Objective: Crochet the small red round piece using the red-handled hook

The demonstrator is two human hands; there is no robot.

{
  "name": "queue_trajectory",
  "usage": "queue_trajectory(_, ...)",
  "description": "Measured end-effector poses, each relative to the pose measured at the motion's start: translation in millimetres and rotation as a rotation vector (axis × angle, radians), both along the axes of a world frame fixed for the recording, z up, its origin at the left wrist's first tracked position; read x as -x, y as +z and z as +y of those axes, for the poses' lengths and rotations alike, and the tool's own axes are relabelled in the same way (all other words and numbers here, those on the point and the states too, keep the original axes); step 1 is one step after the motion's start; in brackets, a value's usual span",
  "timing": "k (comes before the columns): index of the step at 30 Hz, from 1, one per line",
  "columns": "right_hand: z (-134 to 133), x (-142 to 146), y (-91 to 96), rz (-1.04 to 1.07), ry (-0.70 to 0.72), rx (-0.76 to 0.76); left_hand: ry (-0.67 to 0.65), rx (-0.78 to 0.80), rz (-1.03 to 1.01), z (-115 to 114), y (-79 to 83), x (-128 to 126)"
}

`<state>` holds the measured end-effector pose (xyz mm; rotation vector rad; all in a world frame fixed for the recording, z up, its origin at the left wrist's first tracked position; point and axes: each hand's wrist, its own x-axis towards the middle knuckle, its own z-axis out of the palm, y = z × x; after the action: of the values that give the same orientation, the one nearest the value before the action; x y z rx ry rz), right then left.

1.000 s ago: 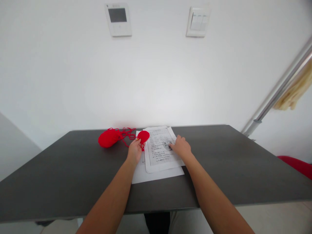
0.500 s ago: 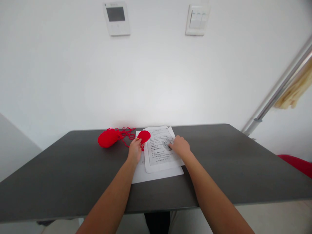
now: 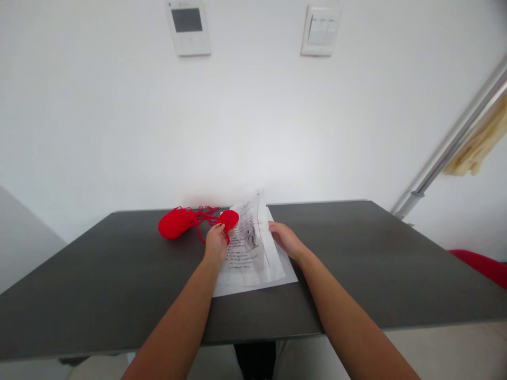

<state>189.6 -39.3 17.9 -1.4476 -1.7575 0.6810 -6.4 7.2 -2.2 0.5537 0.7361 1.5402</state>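
Observation:
My left hand (image 3: 216, 244) is closed on a round, flat red yarn piece (image 3: 228, 218), which looks crocheted. A small yellowish tip, too small to name, shows at those fingers. A printed sheet (image 3: 247, 248) with lines of text and a dark picture bends upward along its right side. At that raised edge is my right hand (image 3: 285, 238), its fingers partly hidden by the paper and gripping it. Beneath lies another white sheet (image 3: 285, 266). Loose red strands lead from the yarn piece to a ball of red yarn (image 3: 174, 224) at the left.
Everything lies on a dark grey table (image 3: 356, 264) pushed against a white wall. A screen panel (image 3: 189, 26) and a light switch (image 3: 320, 31) are mounted above. To the right stand a metal pole (image 3: 443, 158) and a red curved object (image 3: 479, 266).
The printed sheet, flat before, is now lifted on its right side and shifted left. My right hand has gone from its top to its edge. The red piece moved slightly left.

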Motion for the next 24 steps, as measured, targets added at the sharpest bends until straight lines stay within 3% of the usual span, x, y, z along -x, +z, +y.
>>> queue_trajectory(4,-1,10,-4.5,-0.255,0.163,-0.026,0.023,-0.002,0.013,2,-3.0,-3)
queue_trajectory(7,-1,14,-8.2,-0.413,0.167,-0.031,0.021,-0.003,0.041,2,-3.6,-5)
queue_trajectory(13,0,2,-5.7,-0.524,-0.025,-0.020,0.047,0.020,0.132,-3,-8.2,-9)
queue_trajectory(16,-1,-8,-7.0,-0.557,-0.189,0.019,0.066,0.024,0.177,-5,-10.8,-12)
queue_trajectory(20,-2,-19,-7.3,-0.530,-0.399,0.070,0.099,0.032,0.226,-4,-11.6,-13)
queue_trajectory(24,-1,-28,-0.9,-0.448,-0.467,0.009,0.136,0.046,0.253,-6,-10.2,-14)
